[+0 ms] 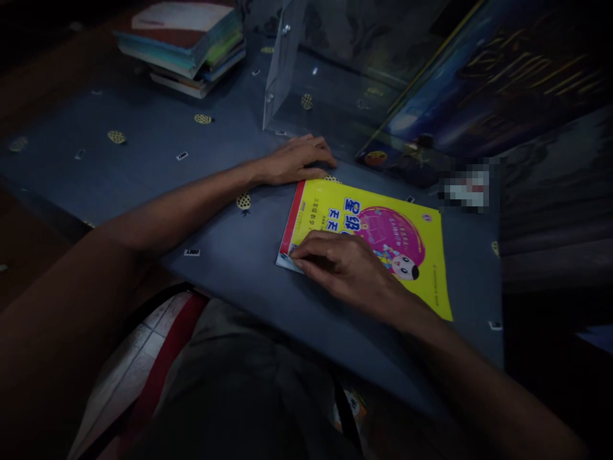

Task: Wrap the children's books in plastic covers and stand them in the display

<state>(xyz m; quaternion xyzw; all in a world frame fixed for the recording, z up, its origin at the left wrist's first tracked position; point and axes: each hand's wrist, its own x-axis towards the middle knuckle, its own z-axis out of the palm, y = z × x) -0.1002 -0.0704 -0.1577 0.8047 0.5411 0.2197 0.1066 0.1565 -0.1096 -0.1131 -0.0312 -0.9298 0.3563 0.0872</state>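
Observation:
A yellow workbook (426, 255) with a red spine strip, a pink circle and a cartoon figure lies on the dark blue-grey table. My right hand (349, 268) reaches across its lower part, with thumb and forefinger pinched together at the lower left corner by the spine. Part of the cover is hidden under this hand. Just beyond the book's upper left corner, my left hand (301, 160) rests on the tabletop, palm down and fingers stretched out, holding nothing.
A stack of books (182, 45) stands at the far left of the table (143, 172). A clear plastic holder (282, 83) is at the back, with a large dark blue book or box (460, 83) leaning at the right. A blurred-out white item (472, 188) lies near the right edge.

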